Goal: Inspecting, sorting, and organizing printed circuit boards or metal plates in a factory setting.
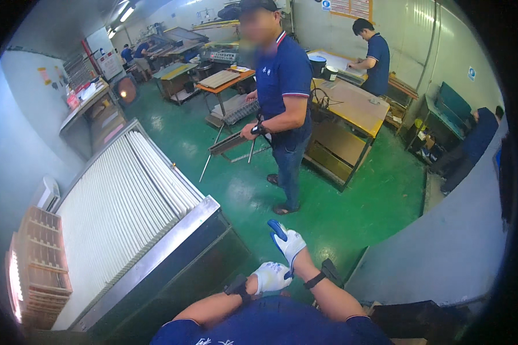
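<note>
My right hand [289,244], in a white work glove with blue-coated fingers, is raised in front of my body. Its fingers are stretched out and a little apart, with nothing in them. Just below it, my left hand [272,278] wears a matching glove and is closed at the right wrist, where it appears to grip the cuff of the right glove. The left fingertips are mostly hidden behind the hand. Dark straps [315,280] go round both wrists.
At left stands a large metal-framed rack [195,219] full of white slats, with wooden frames [43,253] beside it. Ahead, a co-worker [285,75] holds a metal frame [230,144]. A yellow-topped table [357,106] stands behind them on the green floor; a grey panel [426,253] is at right.
</note>
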Motion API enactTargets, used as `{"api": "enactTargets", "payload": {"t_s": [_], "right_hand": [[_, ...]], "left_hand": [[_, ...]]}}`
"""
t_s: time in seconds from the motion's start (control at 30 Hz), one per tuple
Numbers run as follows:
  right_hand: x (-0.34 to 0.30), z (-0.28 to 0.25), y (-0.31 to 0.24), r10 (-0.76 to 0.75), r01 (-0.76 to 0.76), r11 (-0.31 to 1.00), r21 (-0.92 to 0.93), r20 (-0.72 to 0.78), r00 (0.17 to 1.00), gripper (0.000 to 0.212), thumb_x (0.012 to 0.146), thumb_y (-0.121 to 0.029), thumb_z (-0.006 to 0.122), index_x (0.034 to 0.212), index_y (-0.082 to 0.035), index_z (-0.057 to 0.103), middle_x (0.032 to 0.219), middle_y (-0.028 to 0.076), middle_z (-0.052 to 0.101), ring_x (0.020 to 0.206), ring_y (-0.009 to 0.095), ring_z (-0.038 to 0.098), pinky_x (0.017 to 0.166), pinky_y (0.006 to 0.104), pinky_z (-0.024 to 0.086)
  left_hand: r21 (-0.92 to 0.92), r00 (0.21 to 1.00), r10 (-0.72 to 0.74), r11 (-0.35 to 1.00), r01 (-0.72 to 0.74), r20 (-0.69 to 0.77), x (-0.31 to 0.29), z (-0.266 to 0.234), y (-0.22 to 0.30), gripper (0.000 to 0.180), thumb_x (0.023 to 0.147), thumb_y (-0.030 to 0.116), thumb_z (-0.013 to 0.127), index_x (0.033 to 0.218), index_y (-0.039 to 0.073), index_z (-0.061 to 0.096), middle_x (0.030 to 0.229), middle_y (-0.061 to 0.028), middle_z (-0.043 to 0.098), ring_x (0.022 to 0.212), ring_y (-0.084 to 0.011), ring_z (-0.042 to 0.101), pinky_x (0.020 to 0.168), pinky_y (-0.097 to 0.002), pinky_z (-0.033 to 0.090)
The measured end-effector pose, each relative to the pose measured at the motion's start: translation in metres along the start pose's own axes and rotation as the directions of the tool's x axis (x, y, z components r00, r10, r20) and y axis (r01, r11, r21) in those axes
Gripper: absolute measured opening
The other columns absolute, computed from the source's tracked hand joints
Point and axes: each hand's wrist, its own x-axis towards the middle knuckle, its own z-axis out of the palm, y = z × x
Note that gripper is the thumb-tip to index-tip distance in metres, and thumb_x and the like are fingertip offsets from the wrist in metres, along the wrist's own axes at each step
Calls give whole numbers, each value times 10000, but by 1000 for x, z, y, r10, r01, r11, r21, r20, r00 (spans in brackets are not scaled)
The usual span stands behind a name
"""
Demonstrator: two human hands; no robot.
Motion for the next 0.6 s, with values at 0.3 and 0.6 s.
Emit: {"api": "enactTargets", "payload": {"t_s": [0.3,0.6], "right_hand": [[14,-3,6,-783,767,622,-161,-122,609,292,989,-193,494,1233,-128,639,1316,132,588,1325,328,452,1102,411,364],[12,-35,-42,-677,710,597,375,-240,696,369,1052,-226,367,1246,-23,607,1126,138,683,1047,269,633,983,350,443]], "left_hand": [[22,941,146,989,-146,-307,-8,1,10,252,885,277,576,911,44,670,890,-195,675,842,-395,650,757,-492,511],[-49,862,34,996,-68,-506,1,-19,31,233,864,270,634,827,40,634,820,-203,642,799,-407,620,708,-469,499]]}}
